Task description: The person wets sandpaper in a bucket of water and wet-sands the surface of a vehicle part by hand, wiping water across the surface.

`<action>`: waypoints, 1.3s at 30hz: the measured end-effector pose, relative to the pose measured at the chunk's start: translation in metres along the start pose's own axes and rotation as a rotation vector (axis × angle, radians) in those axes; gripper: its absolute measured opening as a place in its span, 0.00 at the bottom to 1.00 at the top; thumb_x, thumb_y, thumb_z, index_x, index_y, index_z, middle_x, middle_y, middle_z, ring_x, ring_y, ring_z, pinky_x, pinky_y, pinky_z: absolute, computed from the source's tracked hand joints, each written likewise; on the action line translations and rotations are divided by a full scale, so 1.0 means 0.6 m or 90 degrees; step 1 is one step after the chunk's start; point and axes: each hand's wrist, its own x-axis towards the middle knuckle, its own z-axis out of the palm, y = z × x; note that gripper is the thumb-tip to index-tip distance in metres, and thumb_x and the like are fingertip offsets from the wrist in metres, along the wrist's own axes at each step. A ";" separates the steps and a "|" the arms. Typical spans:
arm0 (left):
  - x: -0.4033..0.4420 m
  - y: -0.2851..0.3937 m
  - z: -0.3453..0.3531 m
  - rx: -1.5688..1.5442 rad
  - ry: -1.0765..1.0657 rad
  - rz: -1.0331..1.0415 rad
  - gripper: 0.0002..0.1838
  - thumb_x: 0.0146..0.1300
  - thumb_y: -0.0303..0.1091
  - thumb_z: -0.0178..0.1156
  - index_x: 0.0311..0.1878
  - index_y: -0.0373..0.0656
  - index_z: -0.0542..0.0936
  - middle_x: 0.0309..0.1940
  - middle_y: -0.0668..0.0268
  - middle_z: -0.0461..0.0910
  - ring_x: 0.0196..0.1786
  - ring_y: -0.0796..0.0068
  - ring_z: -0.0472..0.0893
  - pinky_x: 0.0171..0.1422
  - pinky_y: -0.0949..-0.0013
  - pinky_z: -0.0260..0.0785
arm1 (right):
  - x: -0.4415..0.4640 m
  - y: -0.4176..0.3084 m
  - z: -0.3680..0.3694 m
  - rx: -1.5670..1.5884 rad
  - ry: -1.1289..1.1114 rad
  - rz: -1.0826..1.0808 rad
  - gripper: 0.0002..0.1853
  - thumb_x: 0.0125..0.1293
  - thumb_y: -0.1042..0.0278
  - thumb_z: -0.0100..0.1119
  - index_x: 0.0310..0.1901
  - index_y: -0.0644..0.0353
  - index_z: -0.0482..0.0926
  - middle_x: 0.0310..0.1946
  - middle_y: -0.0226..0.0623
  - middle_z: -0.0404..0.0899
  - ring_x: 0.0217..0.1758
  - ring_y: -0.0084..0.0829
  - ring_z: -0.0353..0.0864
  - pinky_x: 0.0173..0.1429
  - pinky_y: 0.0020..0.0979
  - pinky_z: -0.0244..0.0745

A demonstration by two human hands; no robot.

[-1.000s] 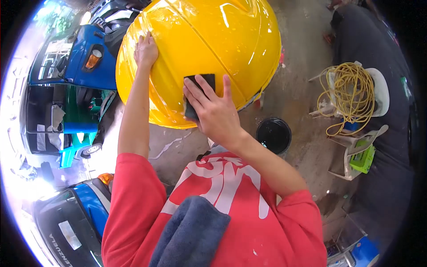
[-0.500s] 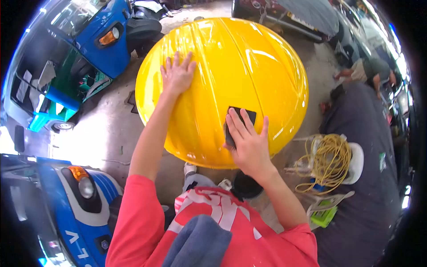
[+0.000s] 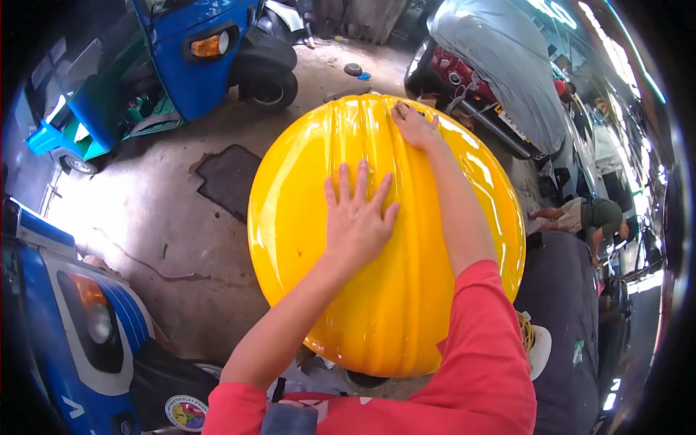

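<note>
Glossy yellow, ridged, dome-shaped panel [image 3: 417, 246], lying ahead of me.
I judge it stiff, fairly light and slippery, best held at opposite edges. It lies beneath my bare left hand [image 3: 359, 225], spread flat, clasping nothing, and my bare right hand [image 3: 415, 129] near its far edge; whether that one grips anything, I cannot tell.

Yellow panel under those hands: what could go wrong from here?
The yellow panel might tip or shift if pressed hard, since the right hand is near its far edge and whatever supports it is hidden. The left hand lies spread on the glossy surface and could slide if much weight goes onto it.
</note>
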 end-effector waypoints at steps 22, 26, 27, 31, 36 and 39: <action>-0.008 -0.007 0.002 0.041 -0.051 0.033 0.32 0.76 0.57 0.46 0.79 0.59 0.65 0.82 0.55 0.55 0.83 0.39 0.48 0.84 0.35 0.32 | -0.402 0.011 -0.002 -0.126 0.121 -0.131 0.33 0.77 0.47 0.46 0.76 0.59 0.62 0.80 0.40 0.59 0.81 0.47 0.59 0.77 0.71 0.43; -0.009 -0.005 -0.018 -0.012 -0.046 0.039 0.32 0.74 0.56 0.50 0.78 0.55 0.67 0.81 0.54 0.57 0.82 0.35 0.48 0.82 0.32 0.34 | -0.100 0.009 -0.011 -0.118 0.026 -0.045 0.30 0.79 0.45 0.39 0.72 0.58 0.69 0.78 0.38 0.62 0.79 0.44 0.62 0.77 0.73 0.43; -0.009 -0.007 -0.019 -0.012 -0.046 0.034 0.32 0.74 0.56 0.50 0.78 0.55 0.67 0.81 0.54 0.57 0.82 0.35 0.48 0.82 0.32 0.34 | -0.034 0.007 -0.011 -0.105 0.001 -0.001 0.30 0.79 0.45 0.38 0.72 0.57 0.69 0.78 0.37 0.61 0.79 0.44 0.62 0.77 0.73 0.43; -0.009 -0.002 -0.030 -0.072 -0.061 0.024 0.33 0.72 0.55 0.53 0.77 0.54 0.68 0.81 0.54 0.57 0.83 0.36 0.47 0.82 0.31 0.34 | 0.077 -0.004 -0.027 -0.087 -0.067 0.121 0.30 0.80 0.46 0.36 0.73 0.57 0.66 0.79 0.37 0.61 0.80 0.42 0.60 0.78 0.72 0.42; -0.016 0.002 -0.037 -0.110 -0.089 0.022 0.33 0.70 0.54 0.57 0.76 0.54 0.69 0.81 0.53 0.56 0.83 0.36 0.46 0.82 0.30 0.34 | -0.195 -0.002 0.008 -0.171 0.054 -0.019 0.34 0.79 0.48 0.41 0.78 0.60 0.59 0.81 0.39 0.55 0.82 0.44 0.56 0.77 0.73 0.42; -0.020 0.001 -0.040 -0.122 -0.098 0.035 0.34 0.70 0.54 0.57 0.76 0.54 0.70 0.81 0.53 0.56 0.83 0.37 0.46 0.81 0.30 0.34 | -0.359 -0.036 0.001 -0.172 0.072 -0.015 0.34 0.78 0.49 0.44 0.79 0.59 0.57 0.81 0.39 0.55 0.82 0.43 0.56 0.77 0.73 0.42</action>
